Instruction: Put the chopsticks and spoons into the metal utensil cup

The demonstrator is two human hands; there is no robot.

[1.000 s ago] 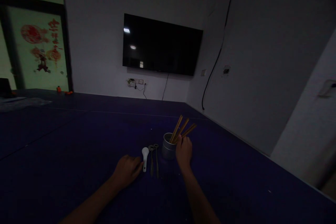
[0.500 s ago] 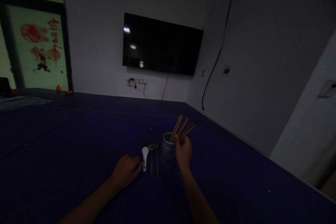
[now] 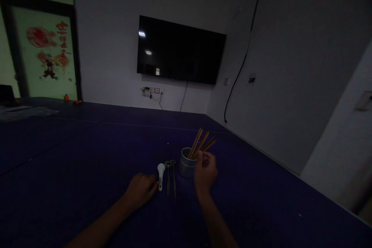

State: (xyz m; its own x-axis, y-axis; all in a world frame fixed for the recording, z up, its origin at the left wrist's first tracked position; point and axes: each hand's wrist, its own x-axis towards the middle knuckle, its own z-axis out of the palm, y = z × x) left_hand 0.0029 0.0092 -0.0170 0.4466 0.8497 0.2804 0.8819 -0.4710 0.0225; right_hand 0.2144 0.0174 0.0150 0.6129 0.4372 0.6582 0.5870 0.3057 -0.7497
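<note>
A grey metal cup (image 3: 186, 167) stands upright on the dark purple tabletop. Several wooden chopsticks (image 3: 198, 143) lean to the right out of its mouth. Beside the cup's right side is my right hand (image 3: 205, 174), its fingers loosely curled and apart from the thumb, with nothing visible between them. My left hand (image 3: 140, 190) rests on the table, fingers loosely extended, fingertips at the handle of a white spoon (image 3: 161, 170); whether they touch it is hard to tell. Between that spoon and the cup lie two metal spoon-like utensils (image 3: 168, 180), side by side.
The purple tabletop (image 3: 116, 143) reaches back to the wall, where a black television (image 3: 180, 50) hangs above sockets and wires. A black cable (image 3: 238, 71) runs down the right wall. Clear plastic sheeting (image 3: 29, 114) and small orange objects (image 3: 66, 97) lie at far left.
My right hand has moved slightly right, away from the chopsticks and the cup's rim, and its thumb has come off them. My left hand and the spoons stay put.
</note>
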